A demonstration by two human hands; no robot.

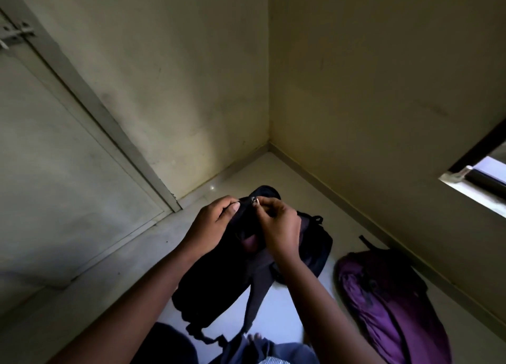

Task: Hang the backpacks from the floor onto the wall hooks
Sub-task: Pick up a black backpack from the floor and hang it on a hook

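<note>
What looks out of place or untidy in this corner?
The purple backpack lies slumped on the floor beside the wall, unhung. The black backpack gapes open while both hands work its zipper.

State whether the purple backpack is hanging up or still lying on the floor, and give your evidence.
On the floor. The purple backpack lies flat on the pale floor beside the wall, no hand touching it; no hook is in view.

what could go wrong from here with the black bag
The black backpack is held only at its top: the left hand grips fabric and the right hand pinches the zipper pull, so it could slip or the zip could slide open. Its loose straps dangle near the person's foot and could snag.
</note>
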